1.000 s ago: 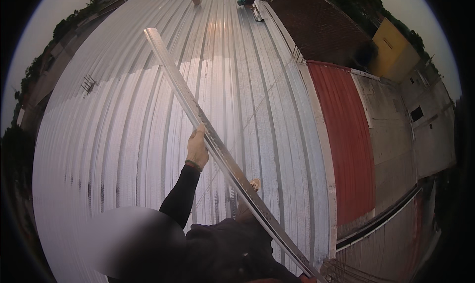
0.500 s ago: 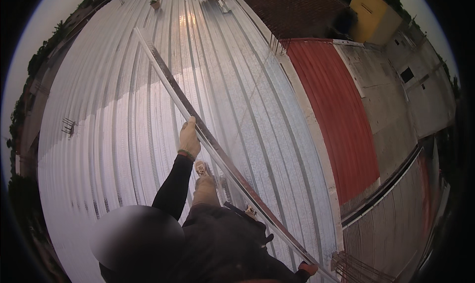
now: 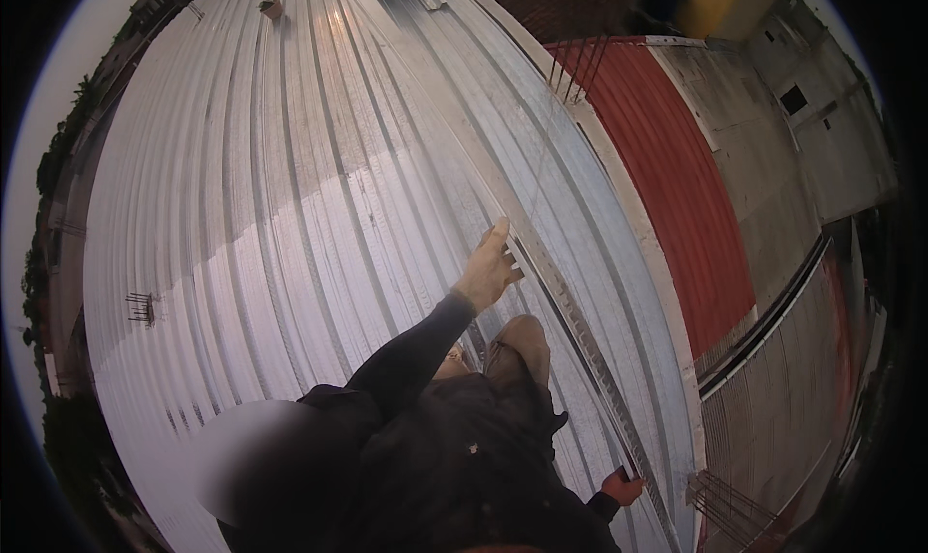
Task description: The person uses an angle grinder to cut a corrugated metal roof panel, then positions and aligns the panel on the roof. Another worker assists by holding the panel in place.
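Observation:
I stand on a curved corrugated metal roof [image 3: 290,215]. A long, narrow metal strip [image 3: 570,311] lies along the roof near its right edge, running from the far top down to the lower right. My left hand [image 3: 488,268], on a black-sleeved arm, reaches forward and grips the strip's edge at its middle, one finger stretched along it. Low at the right, my right hand [image 3: 619,485] holds the strip's near end. My bent knee [image 3: 517,345] shows just below the left hand.
The roof's right edge [image 3: 628,215] drops to a red corrugated roof [image 3: 677,186] and a narrow gap beside concrete walls. Bare rebar stands at the edge [image 3: 570,65] and at the lower right [image 3: 720,500]. A small object [image 3: 271,7] sits far up the roof.
The strip, held up at a slant over the roof a second ago, has come down and to the right and now lies along the roof edge. My left hand moved right with it.

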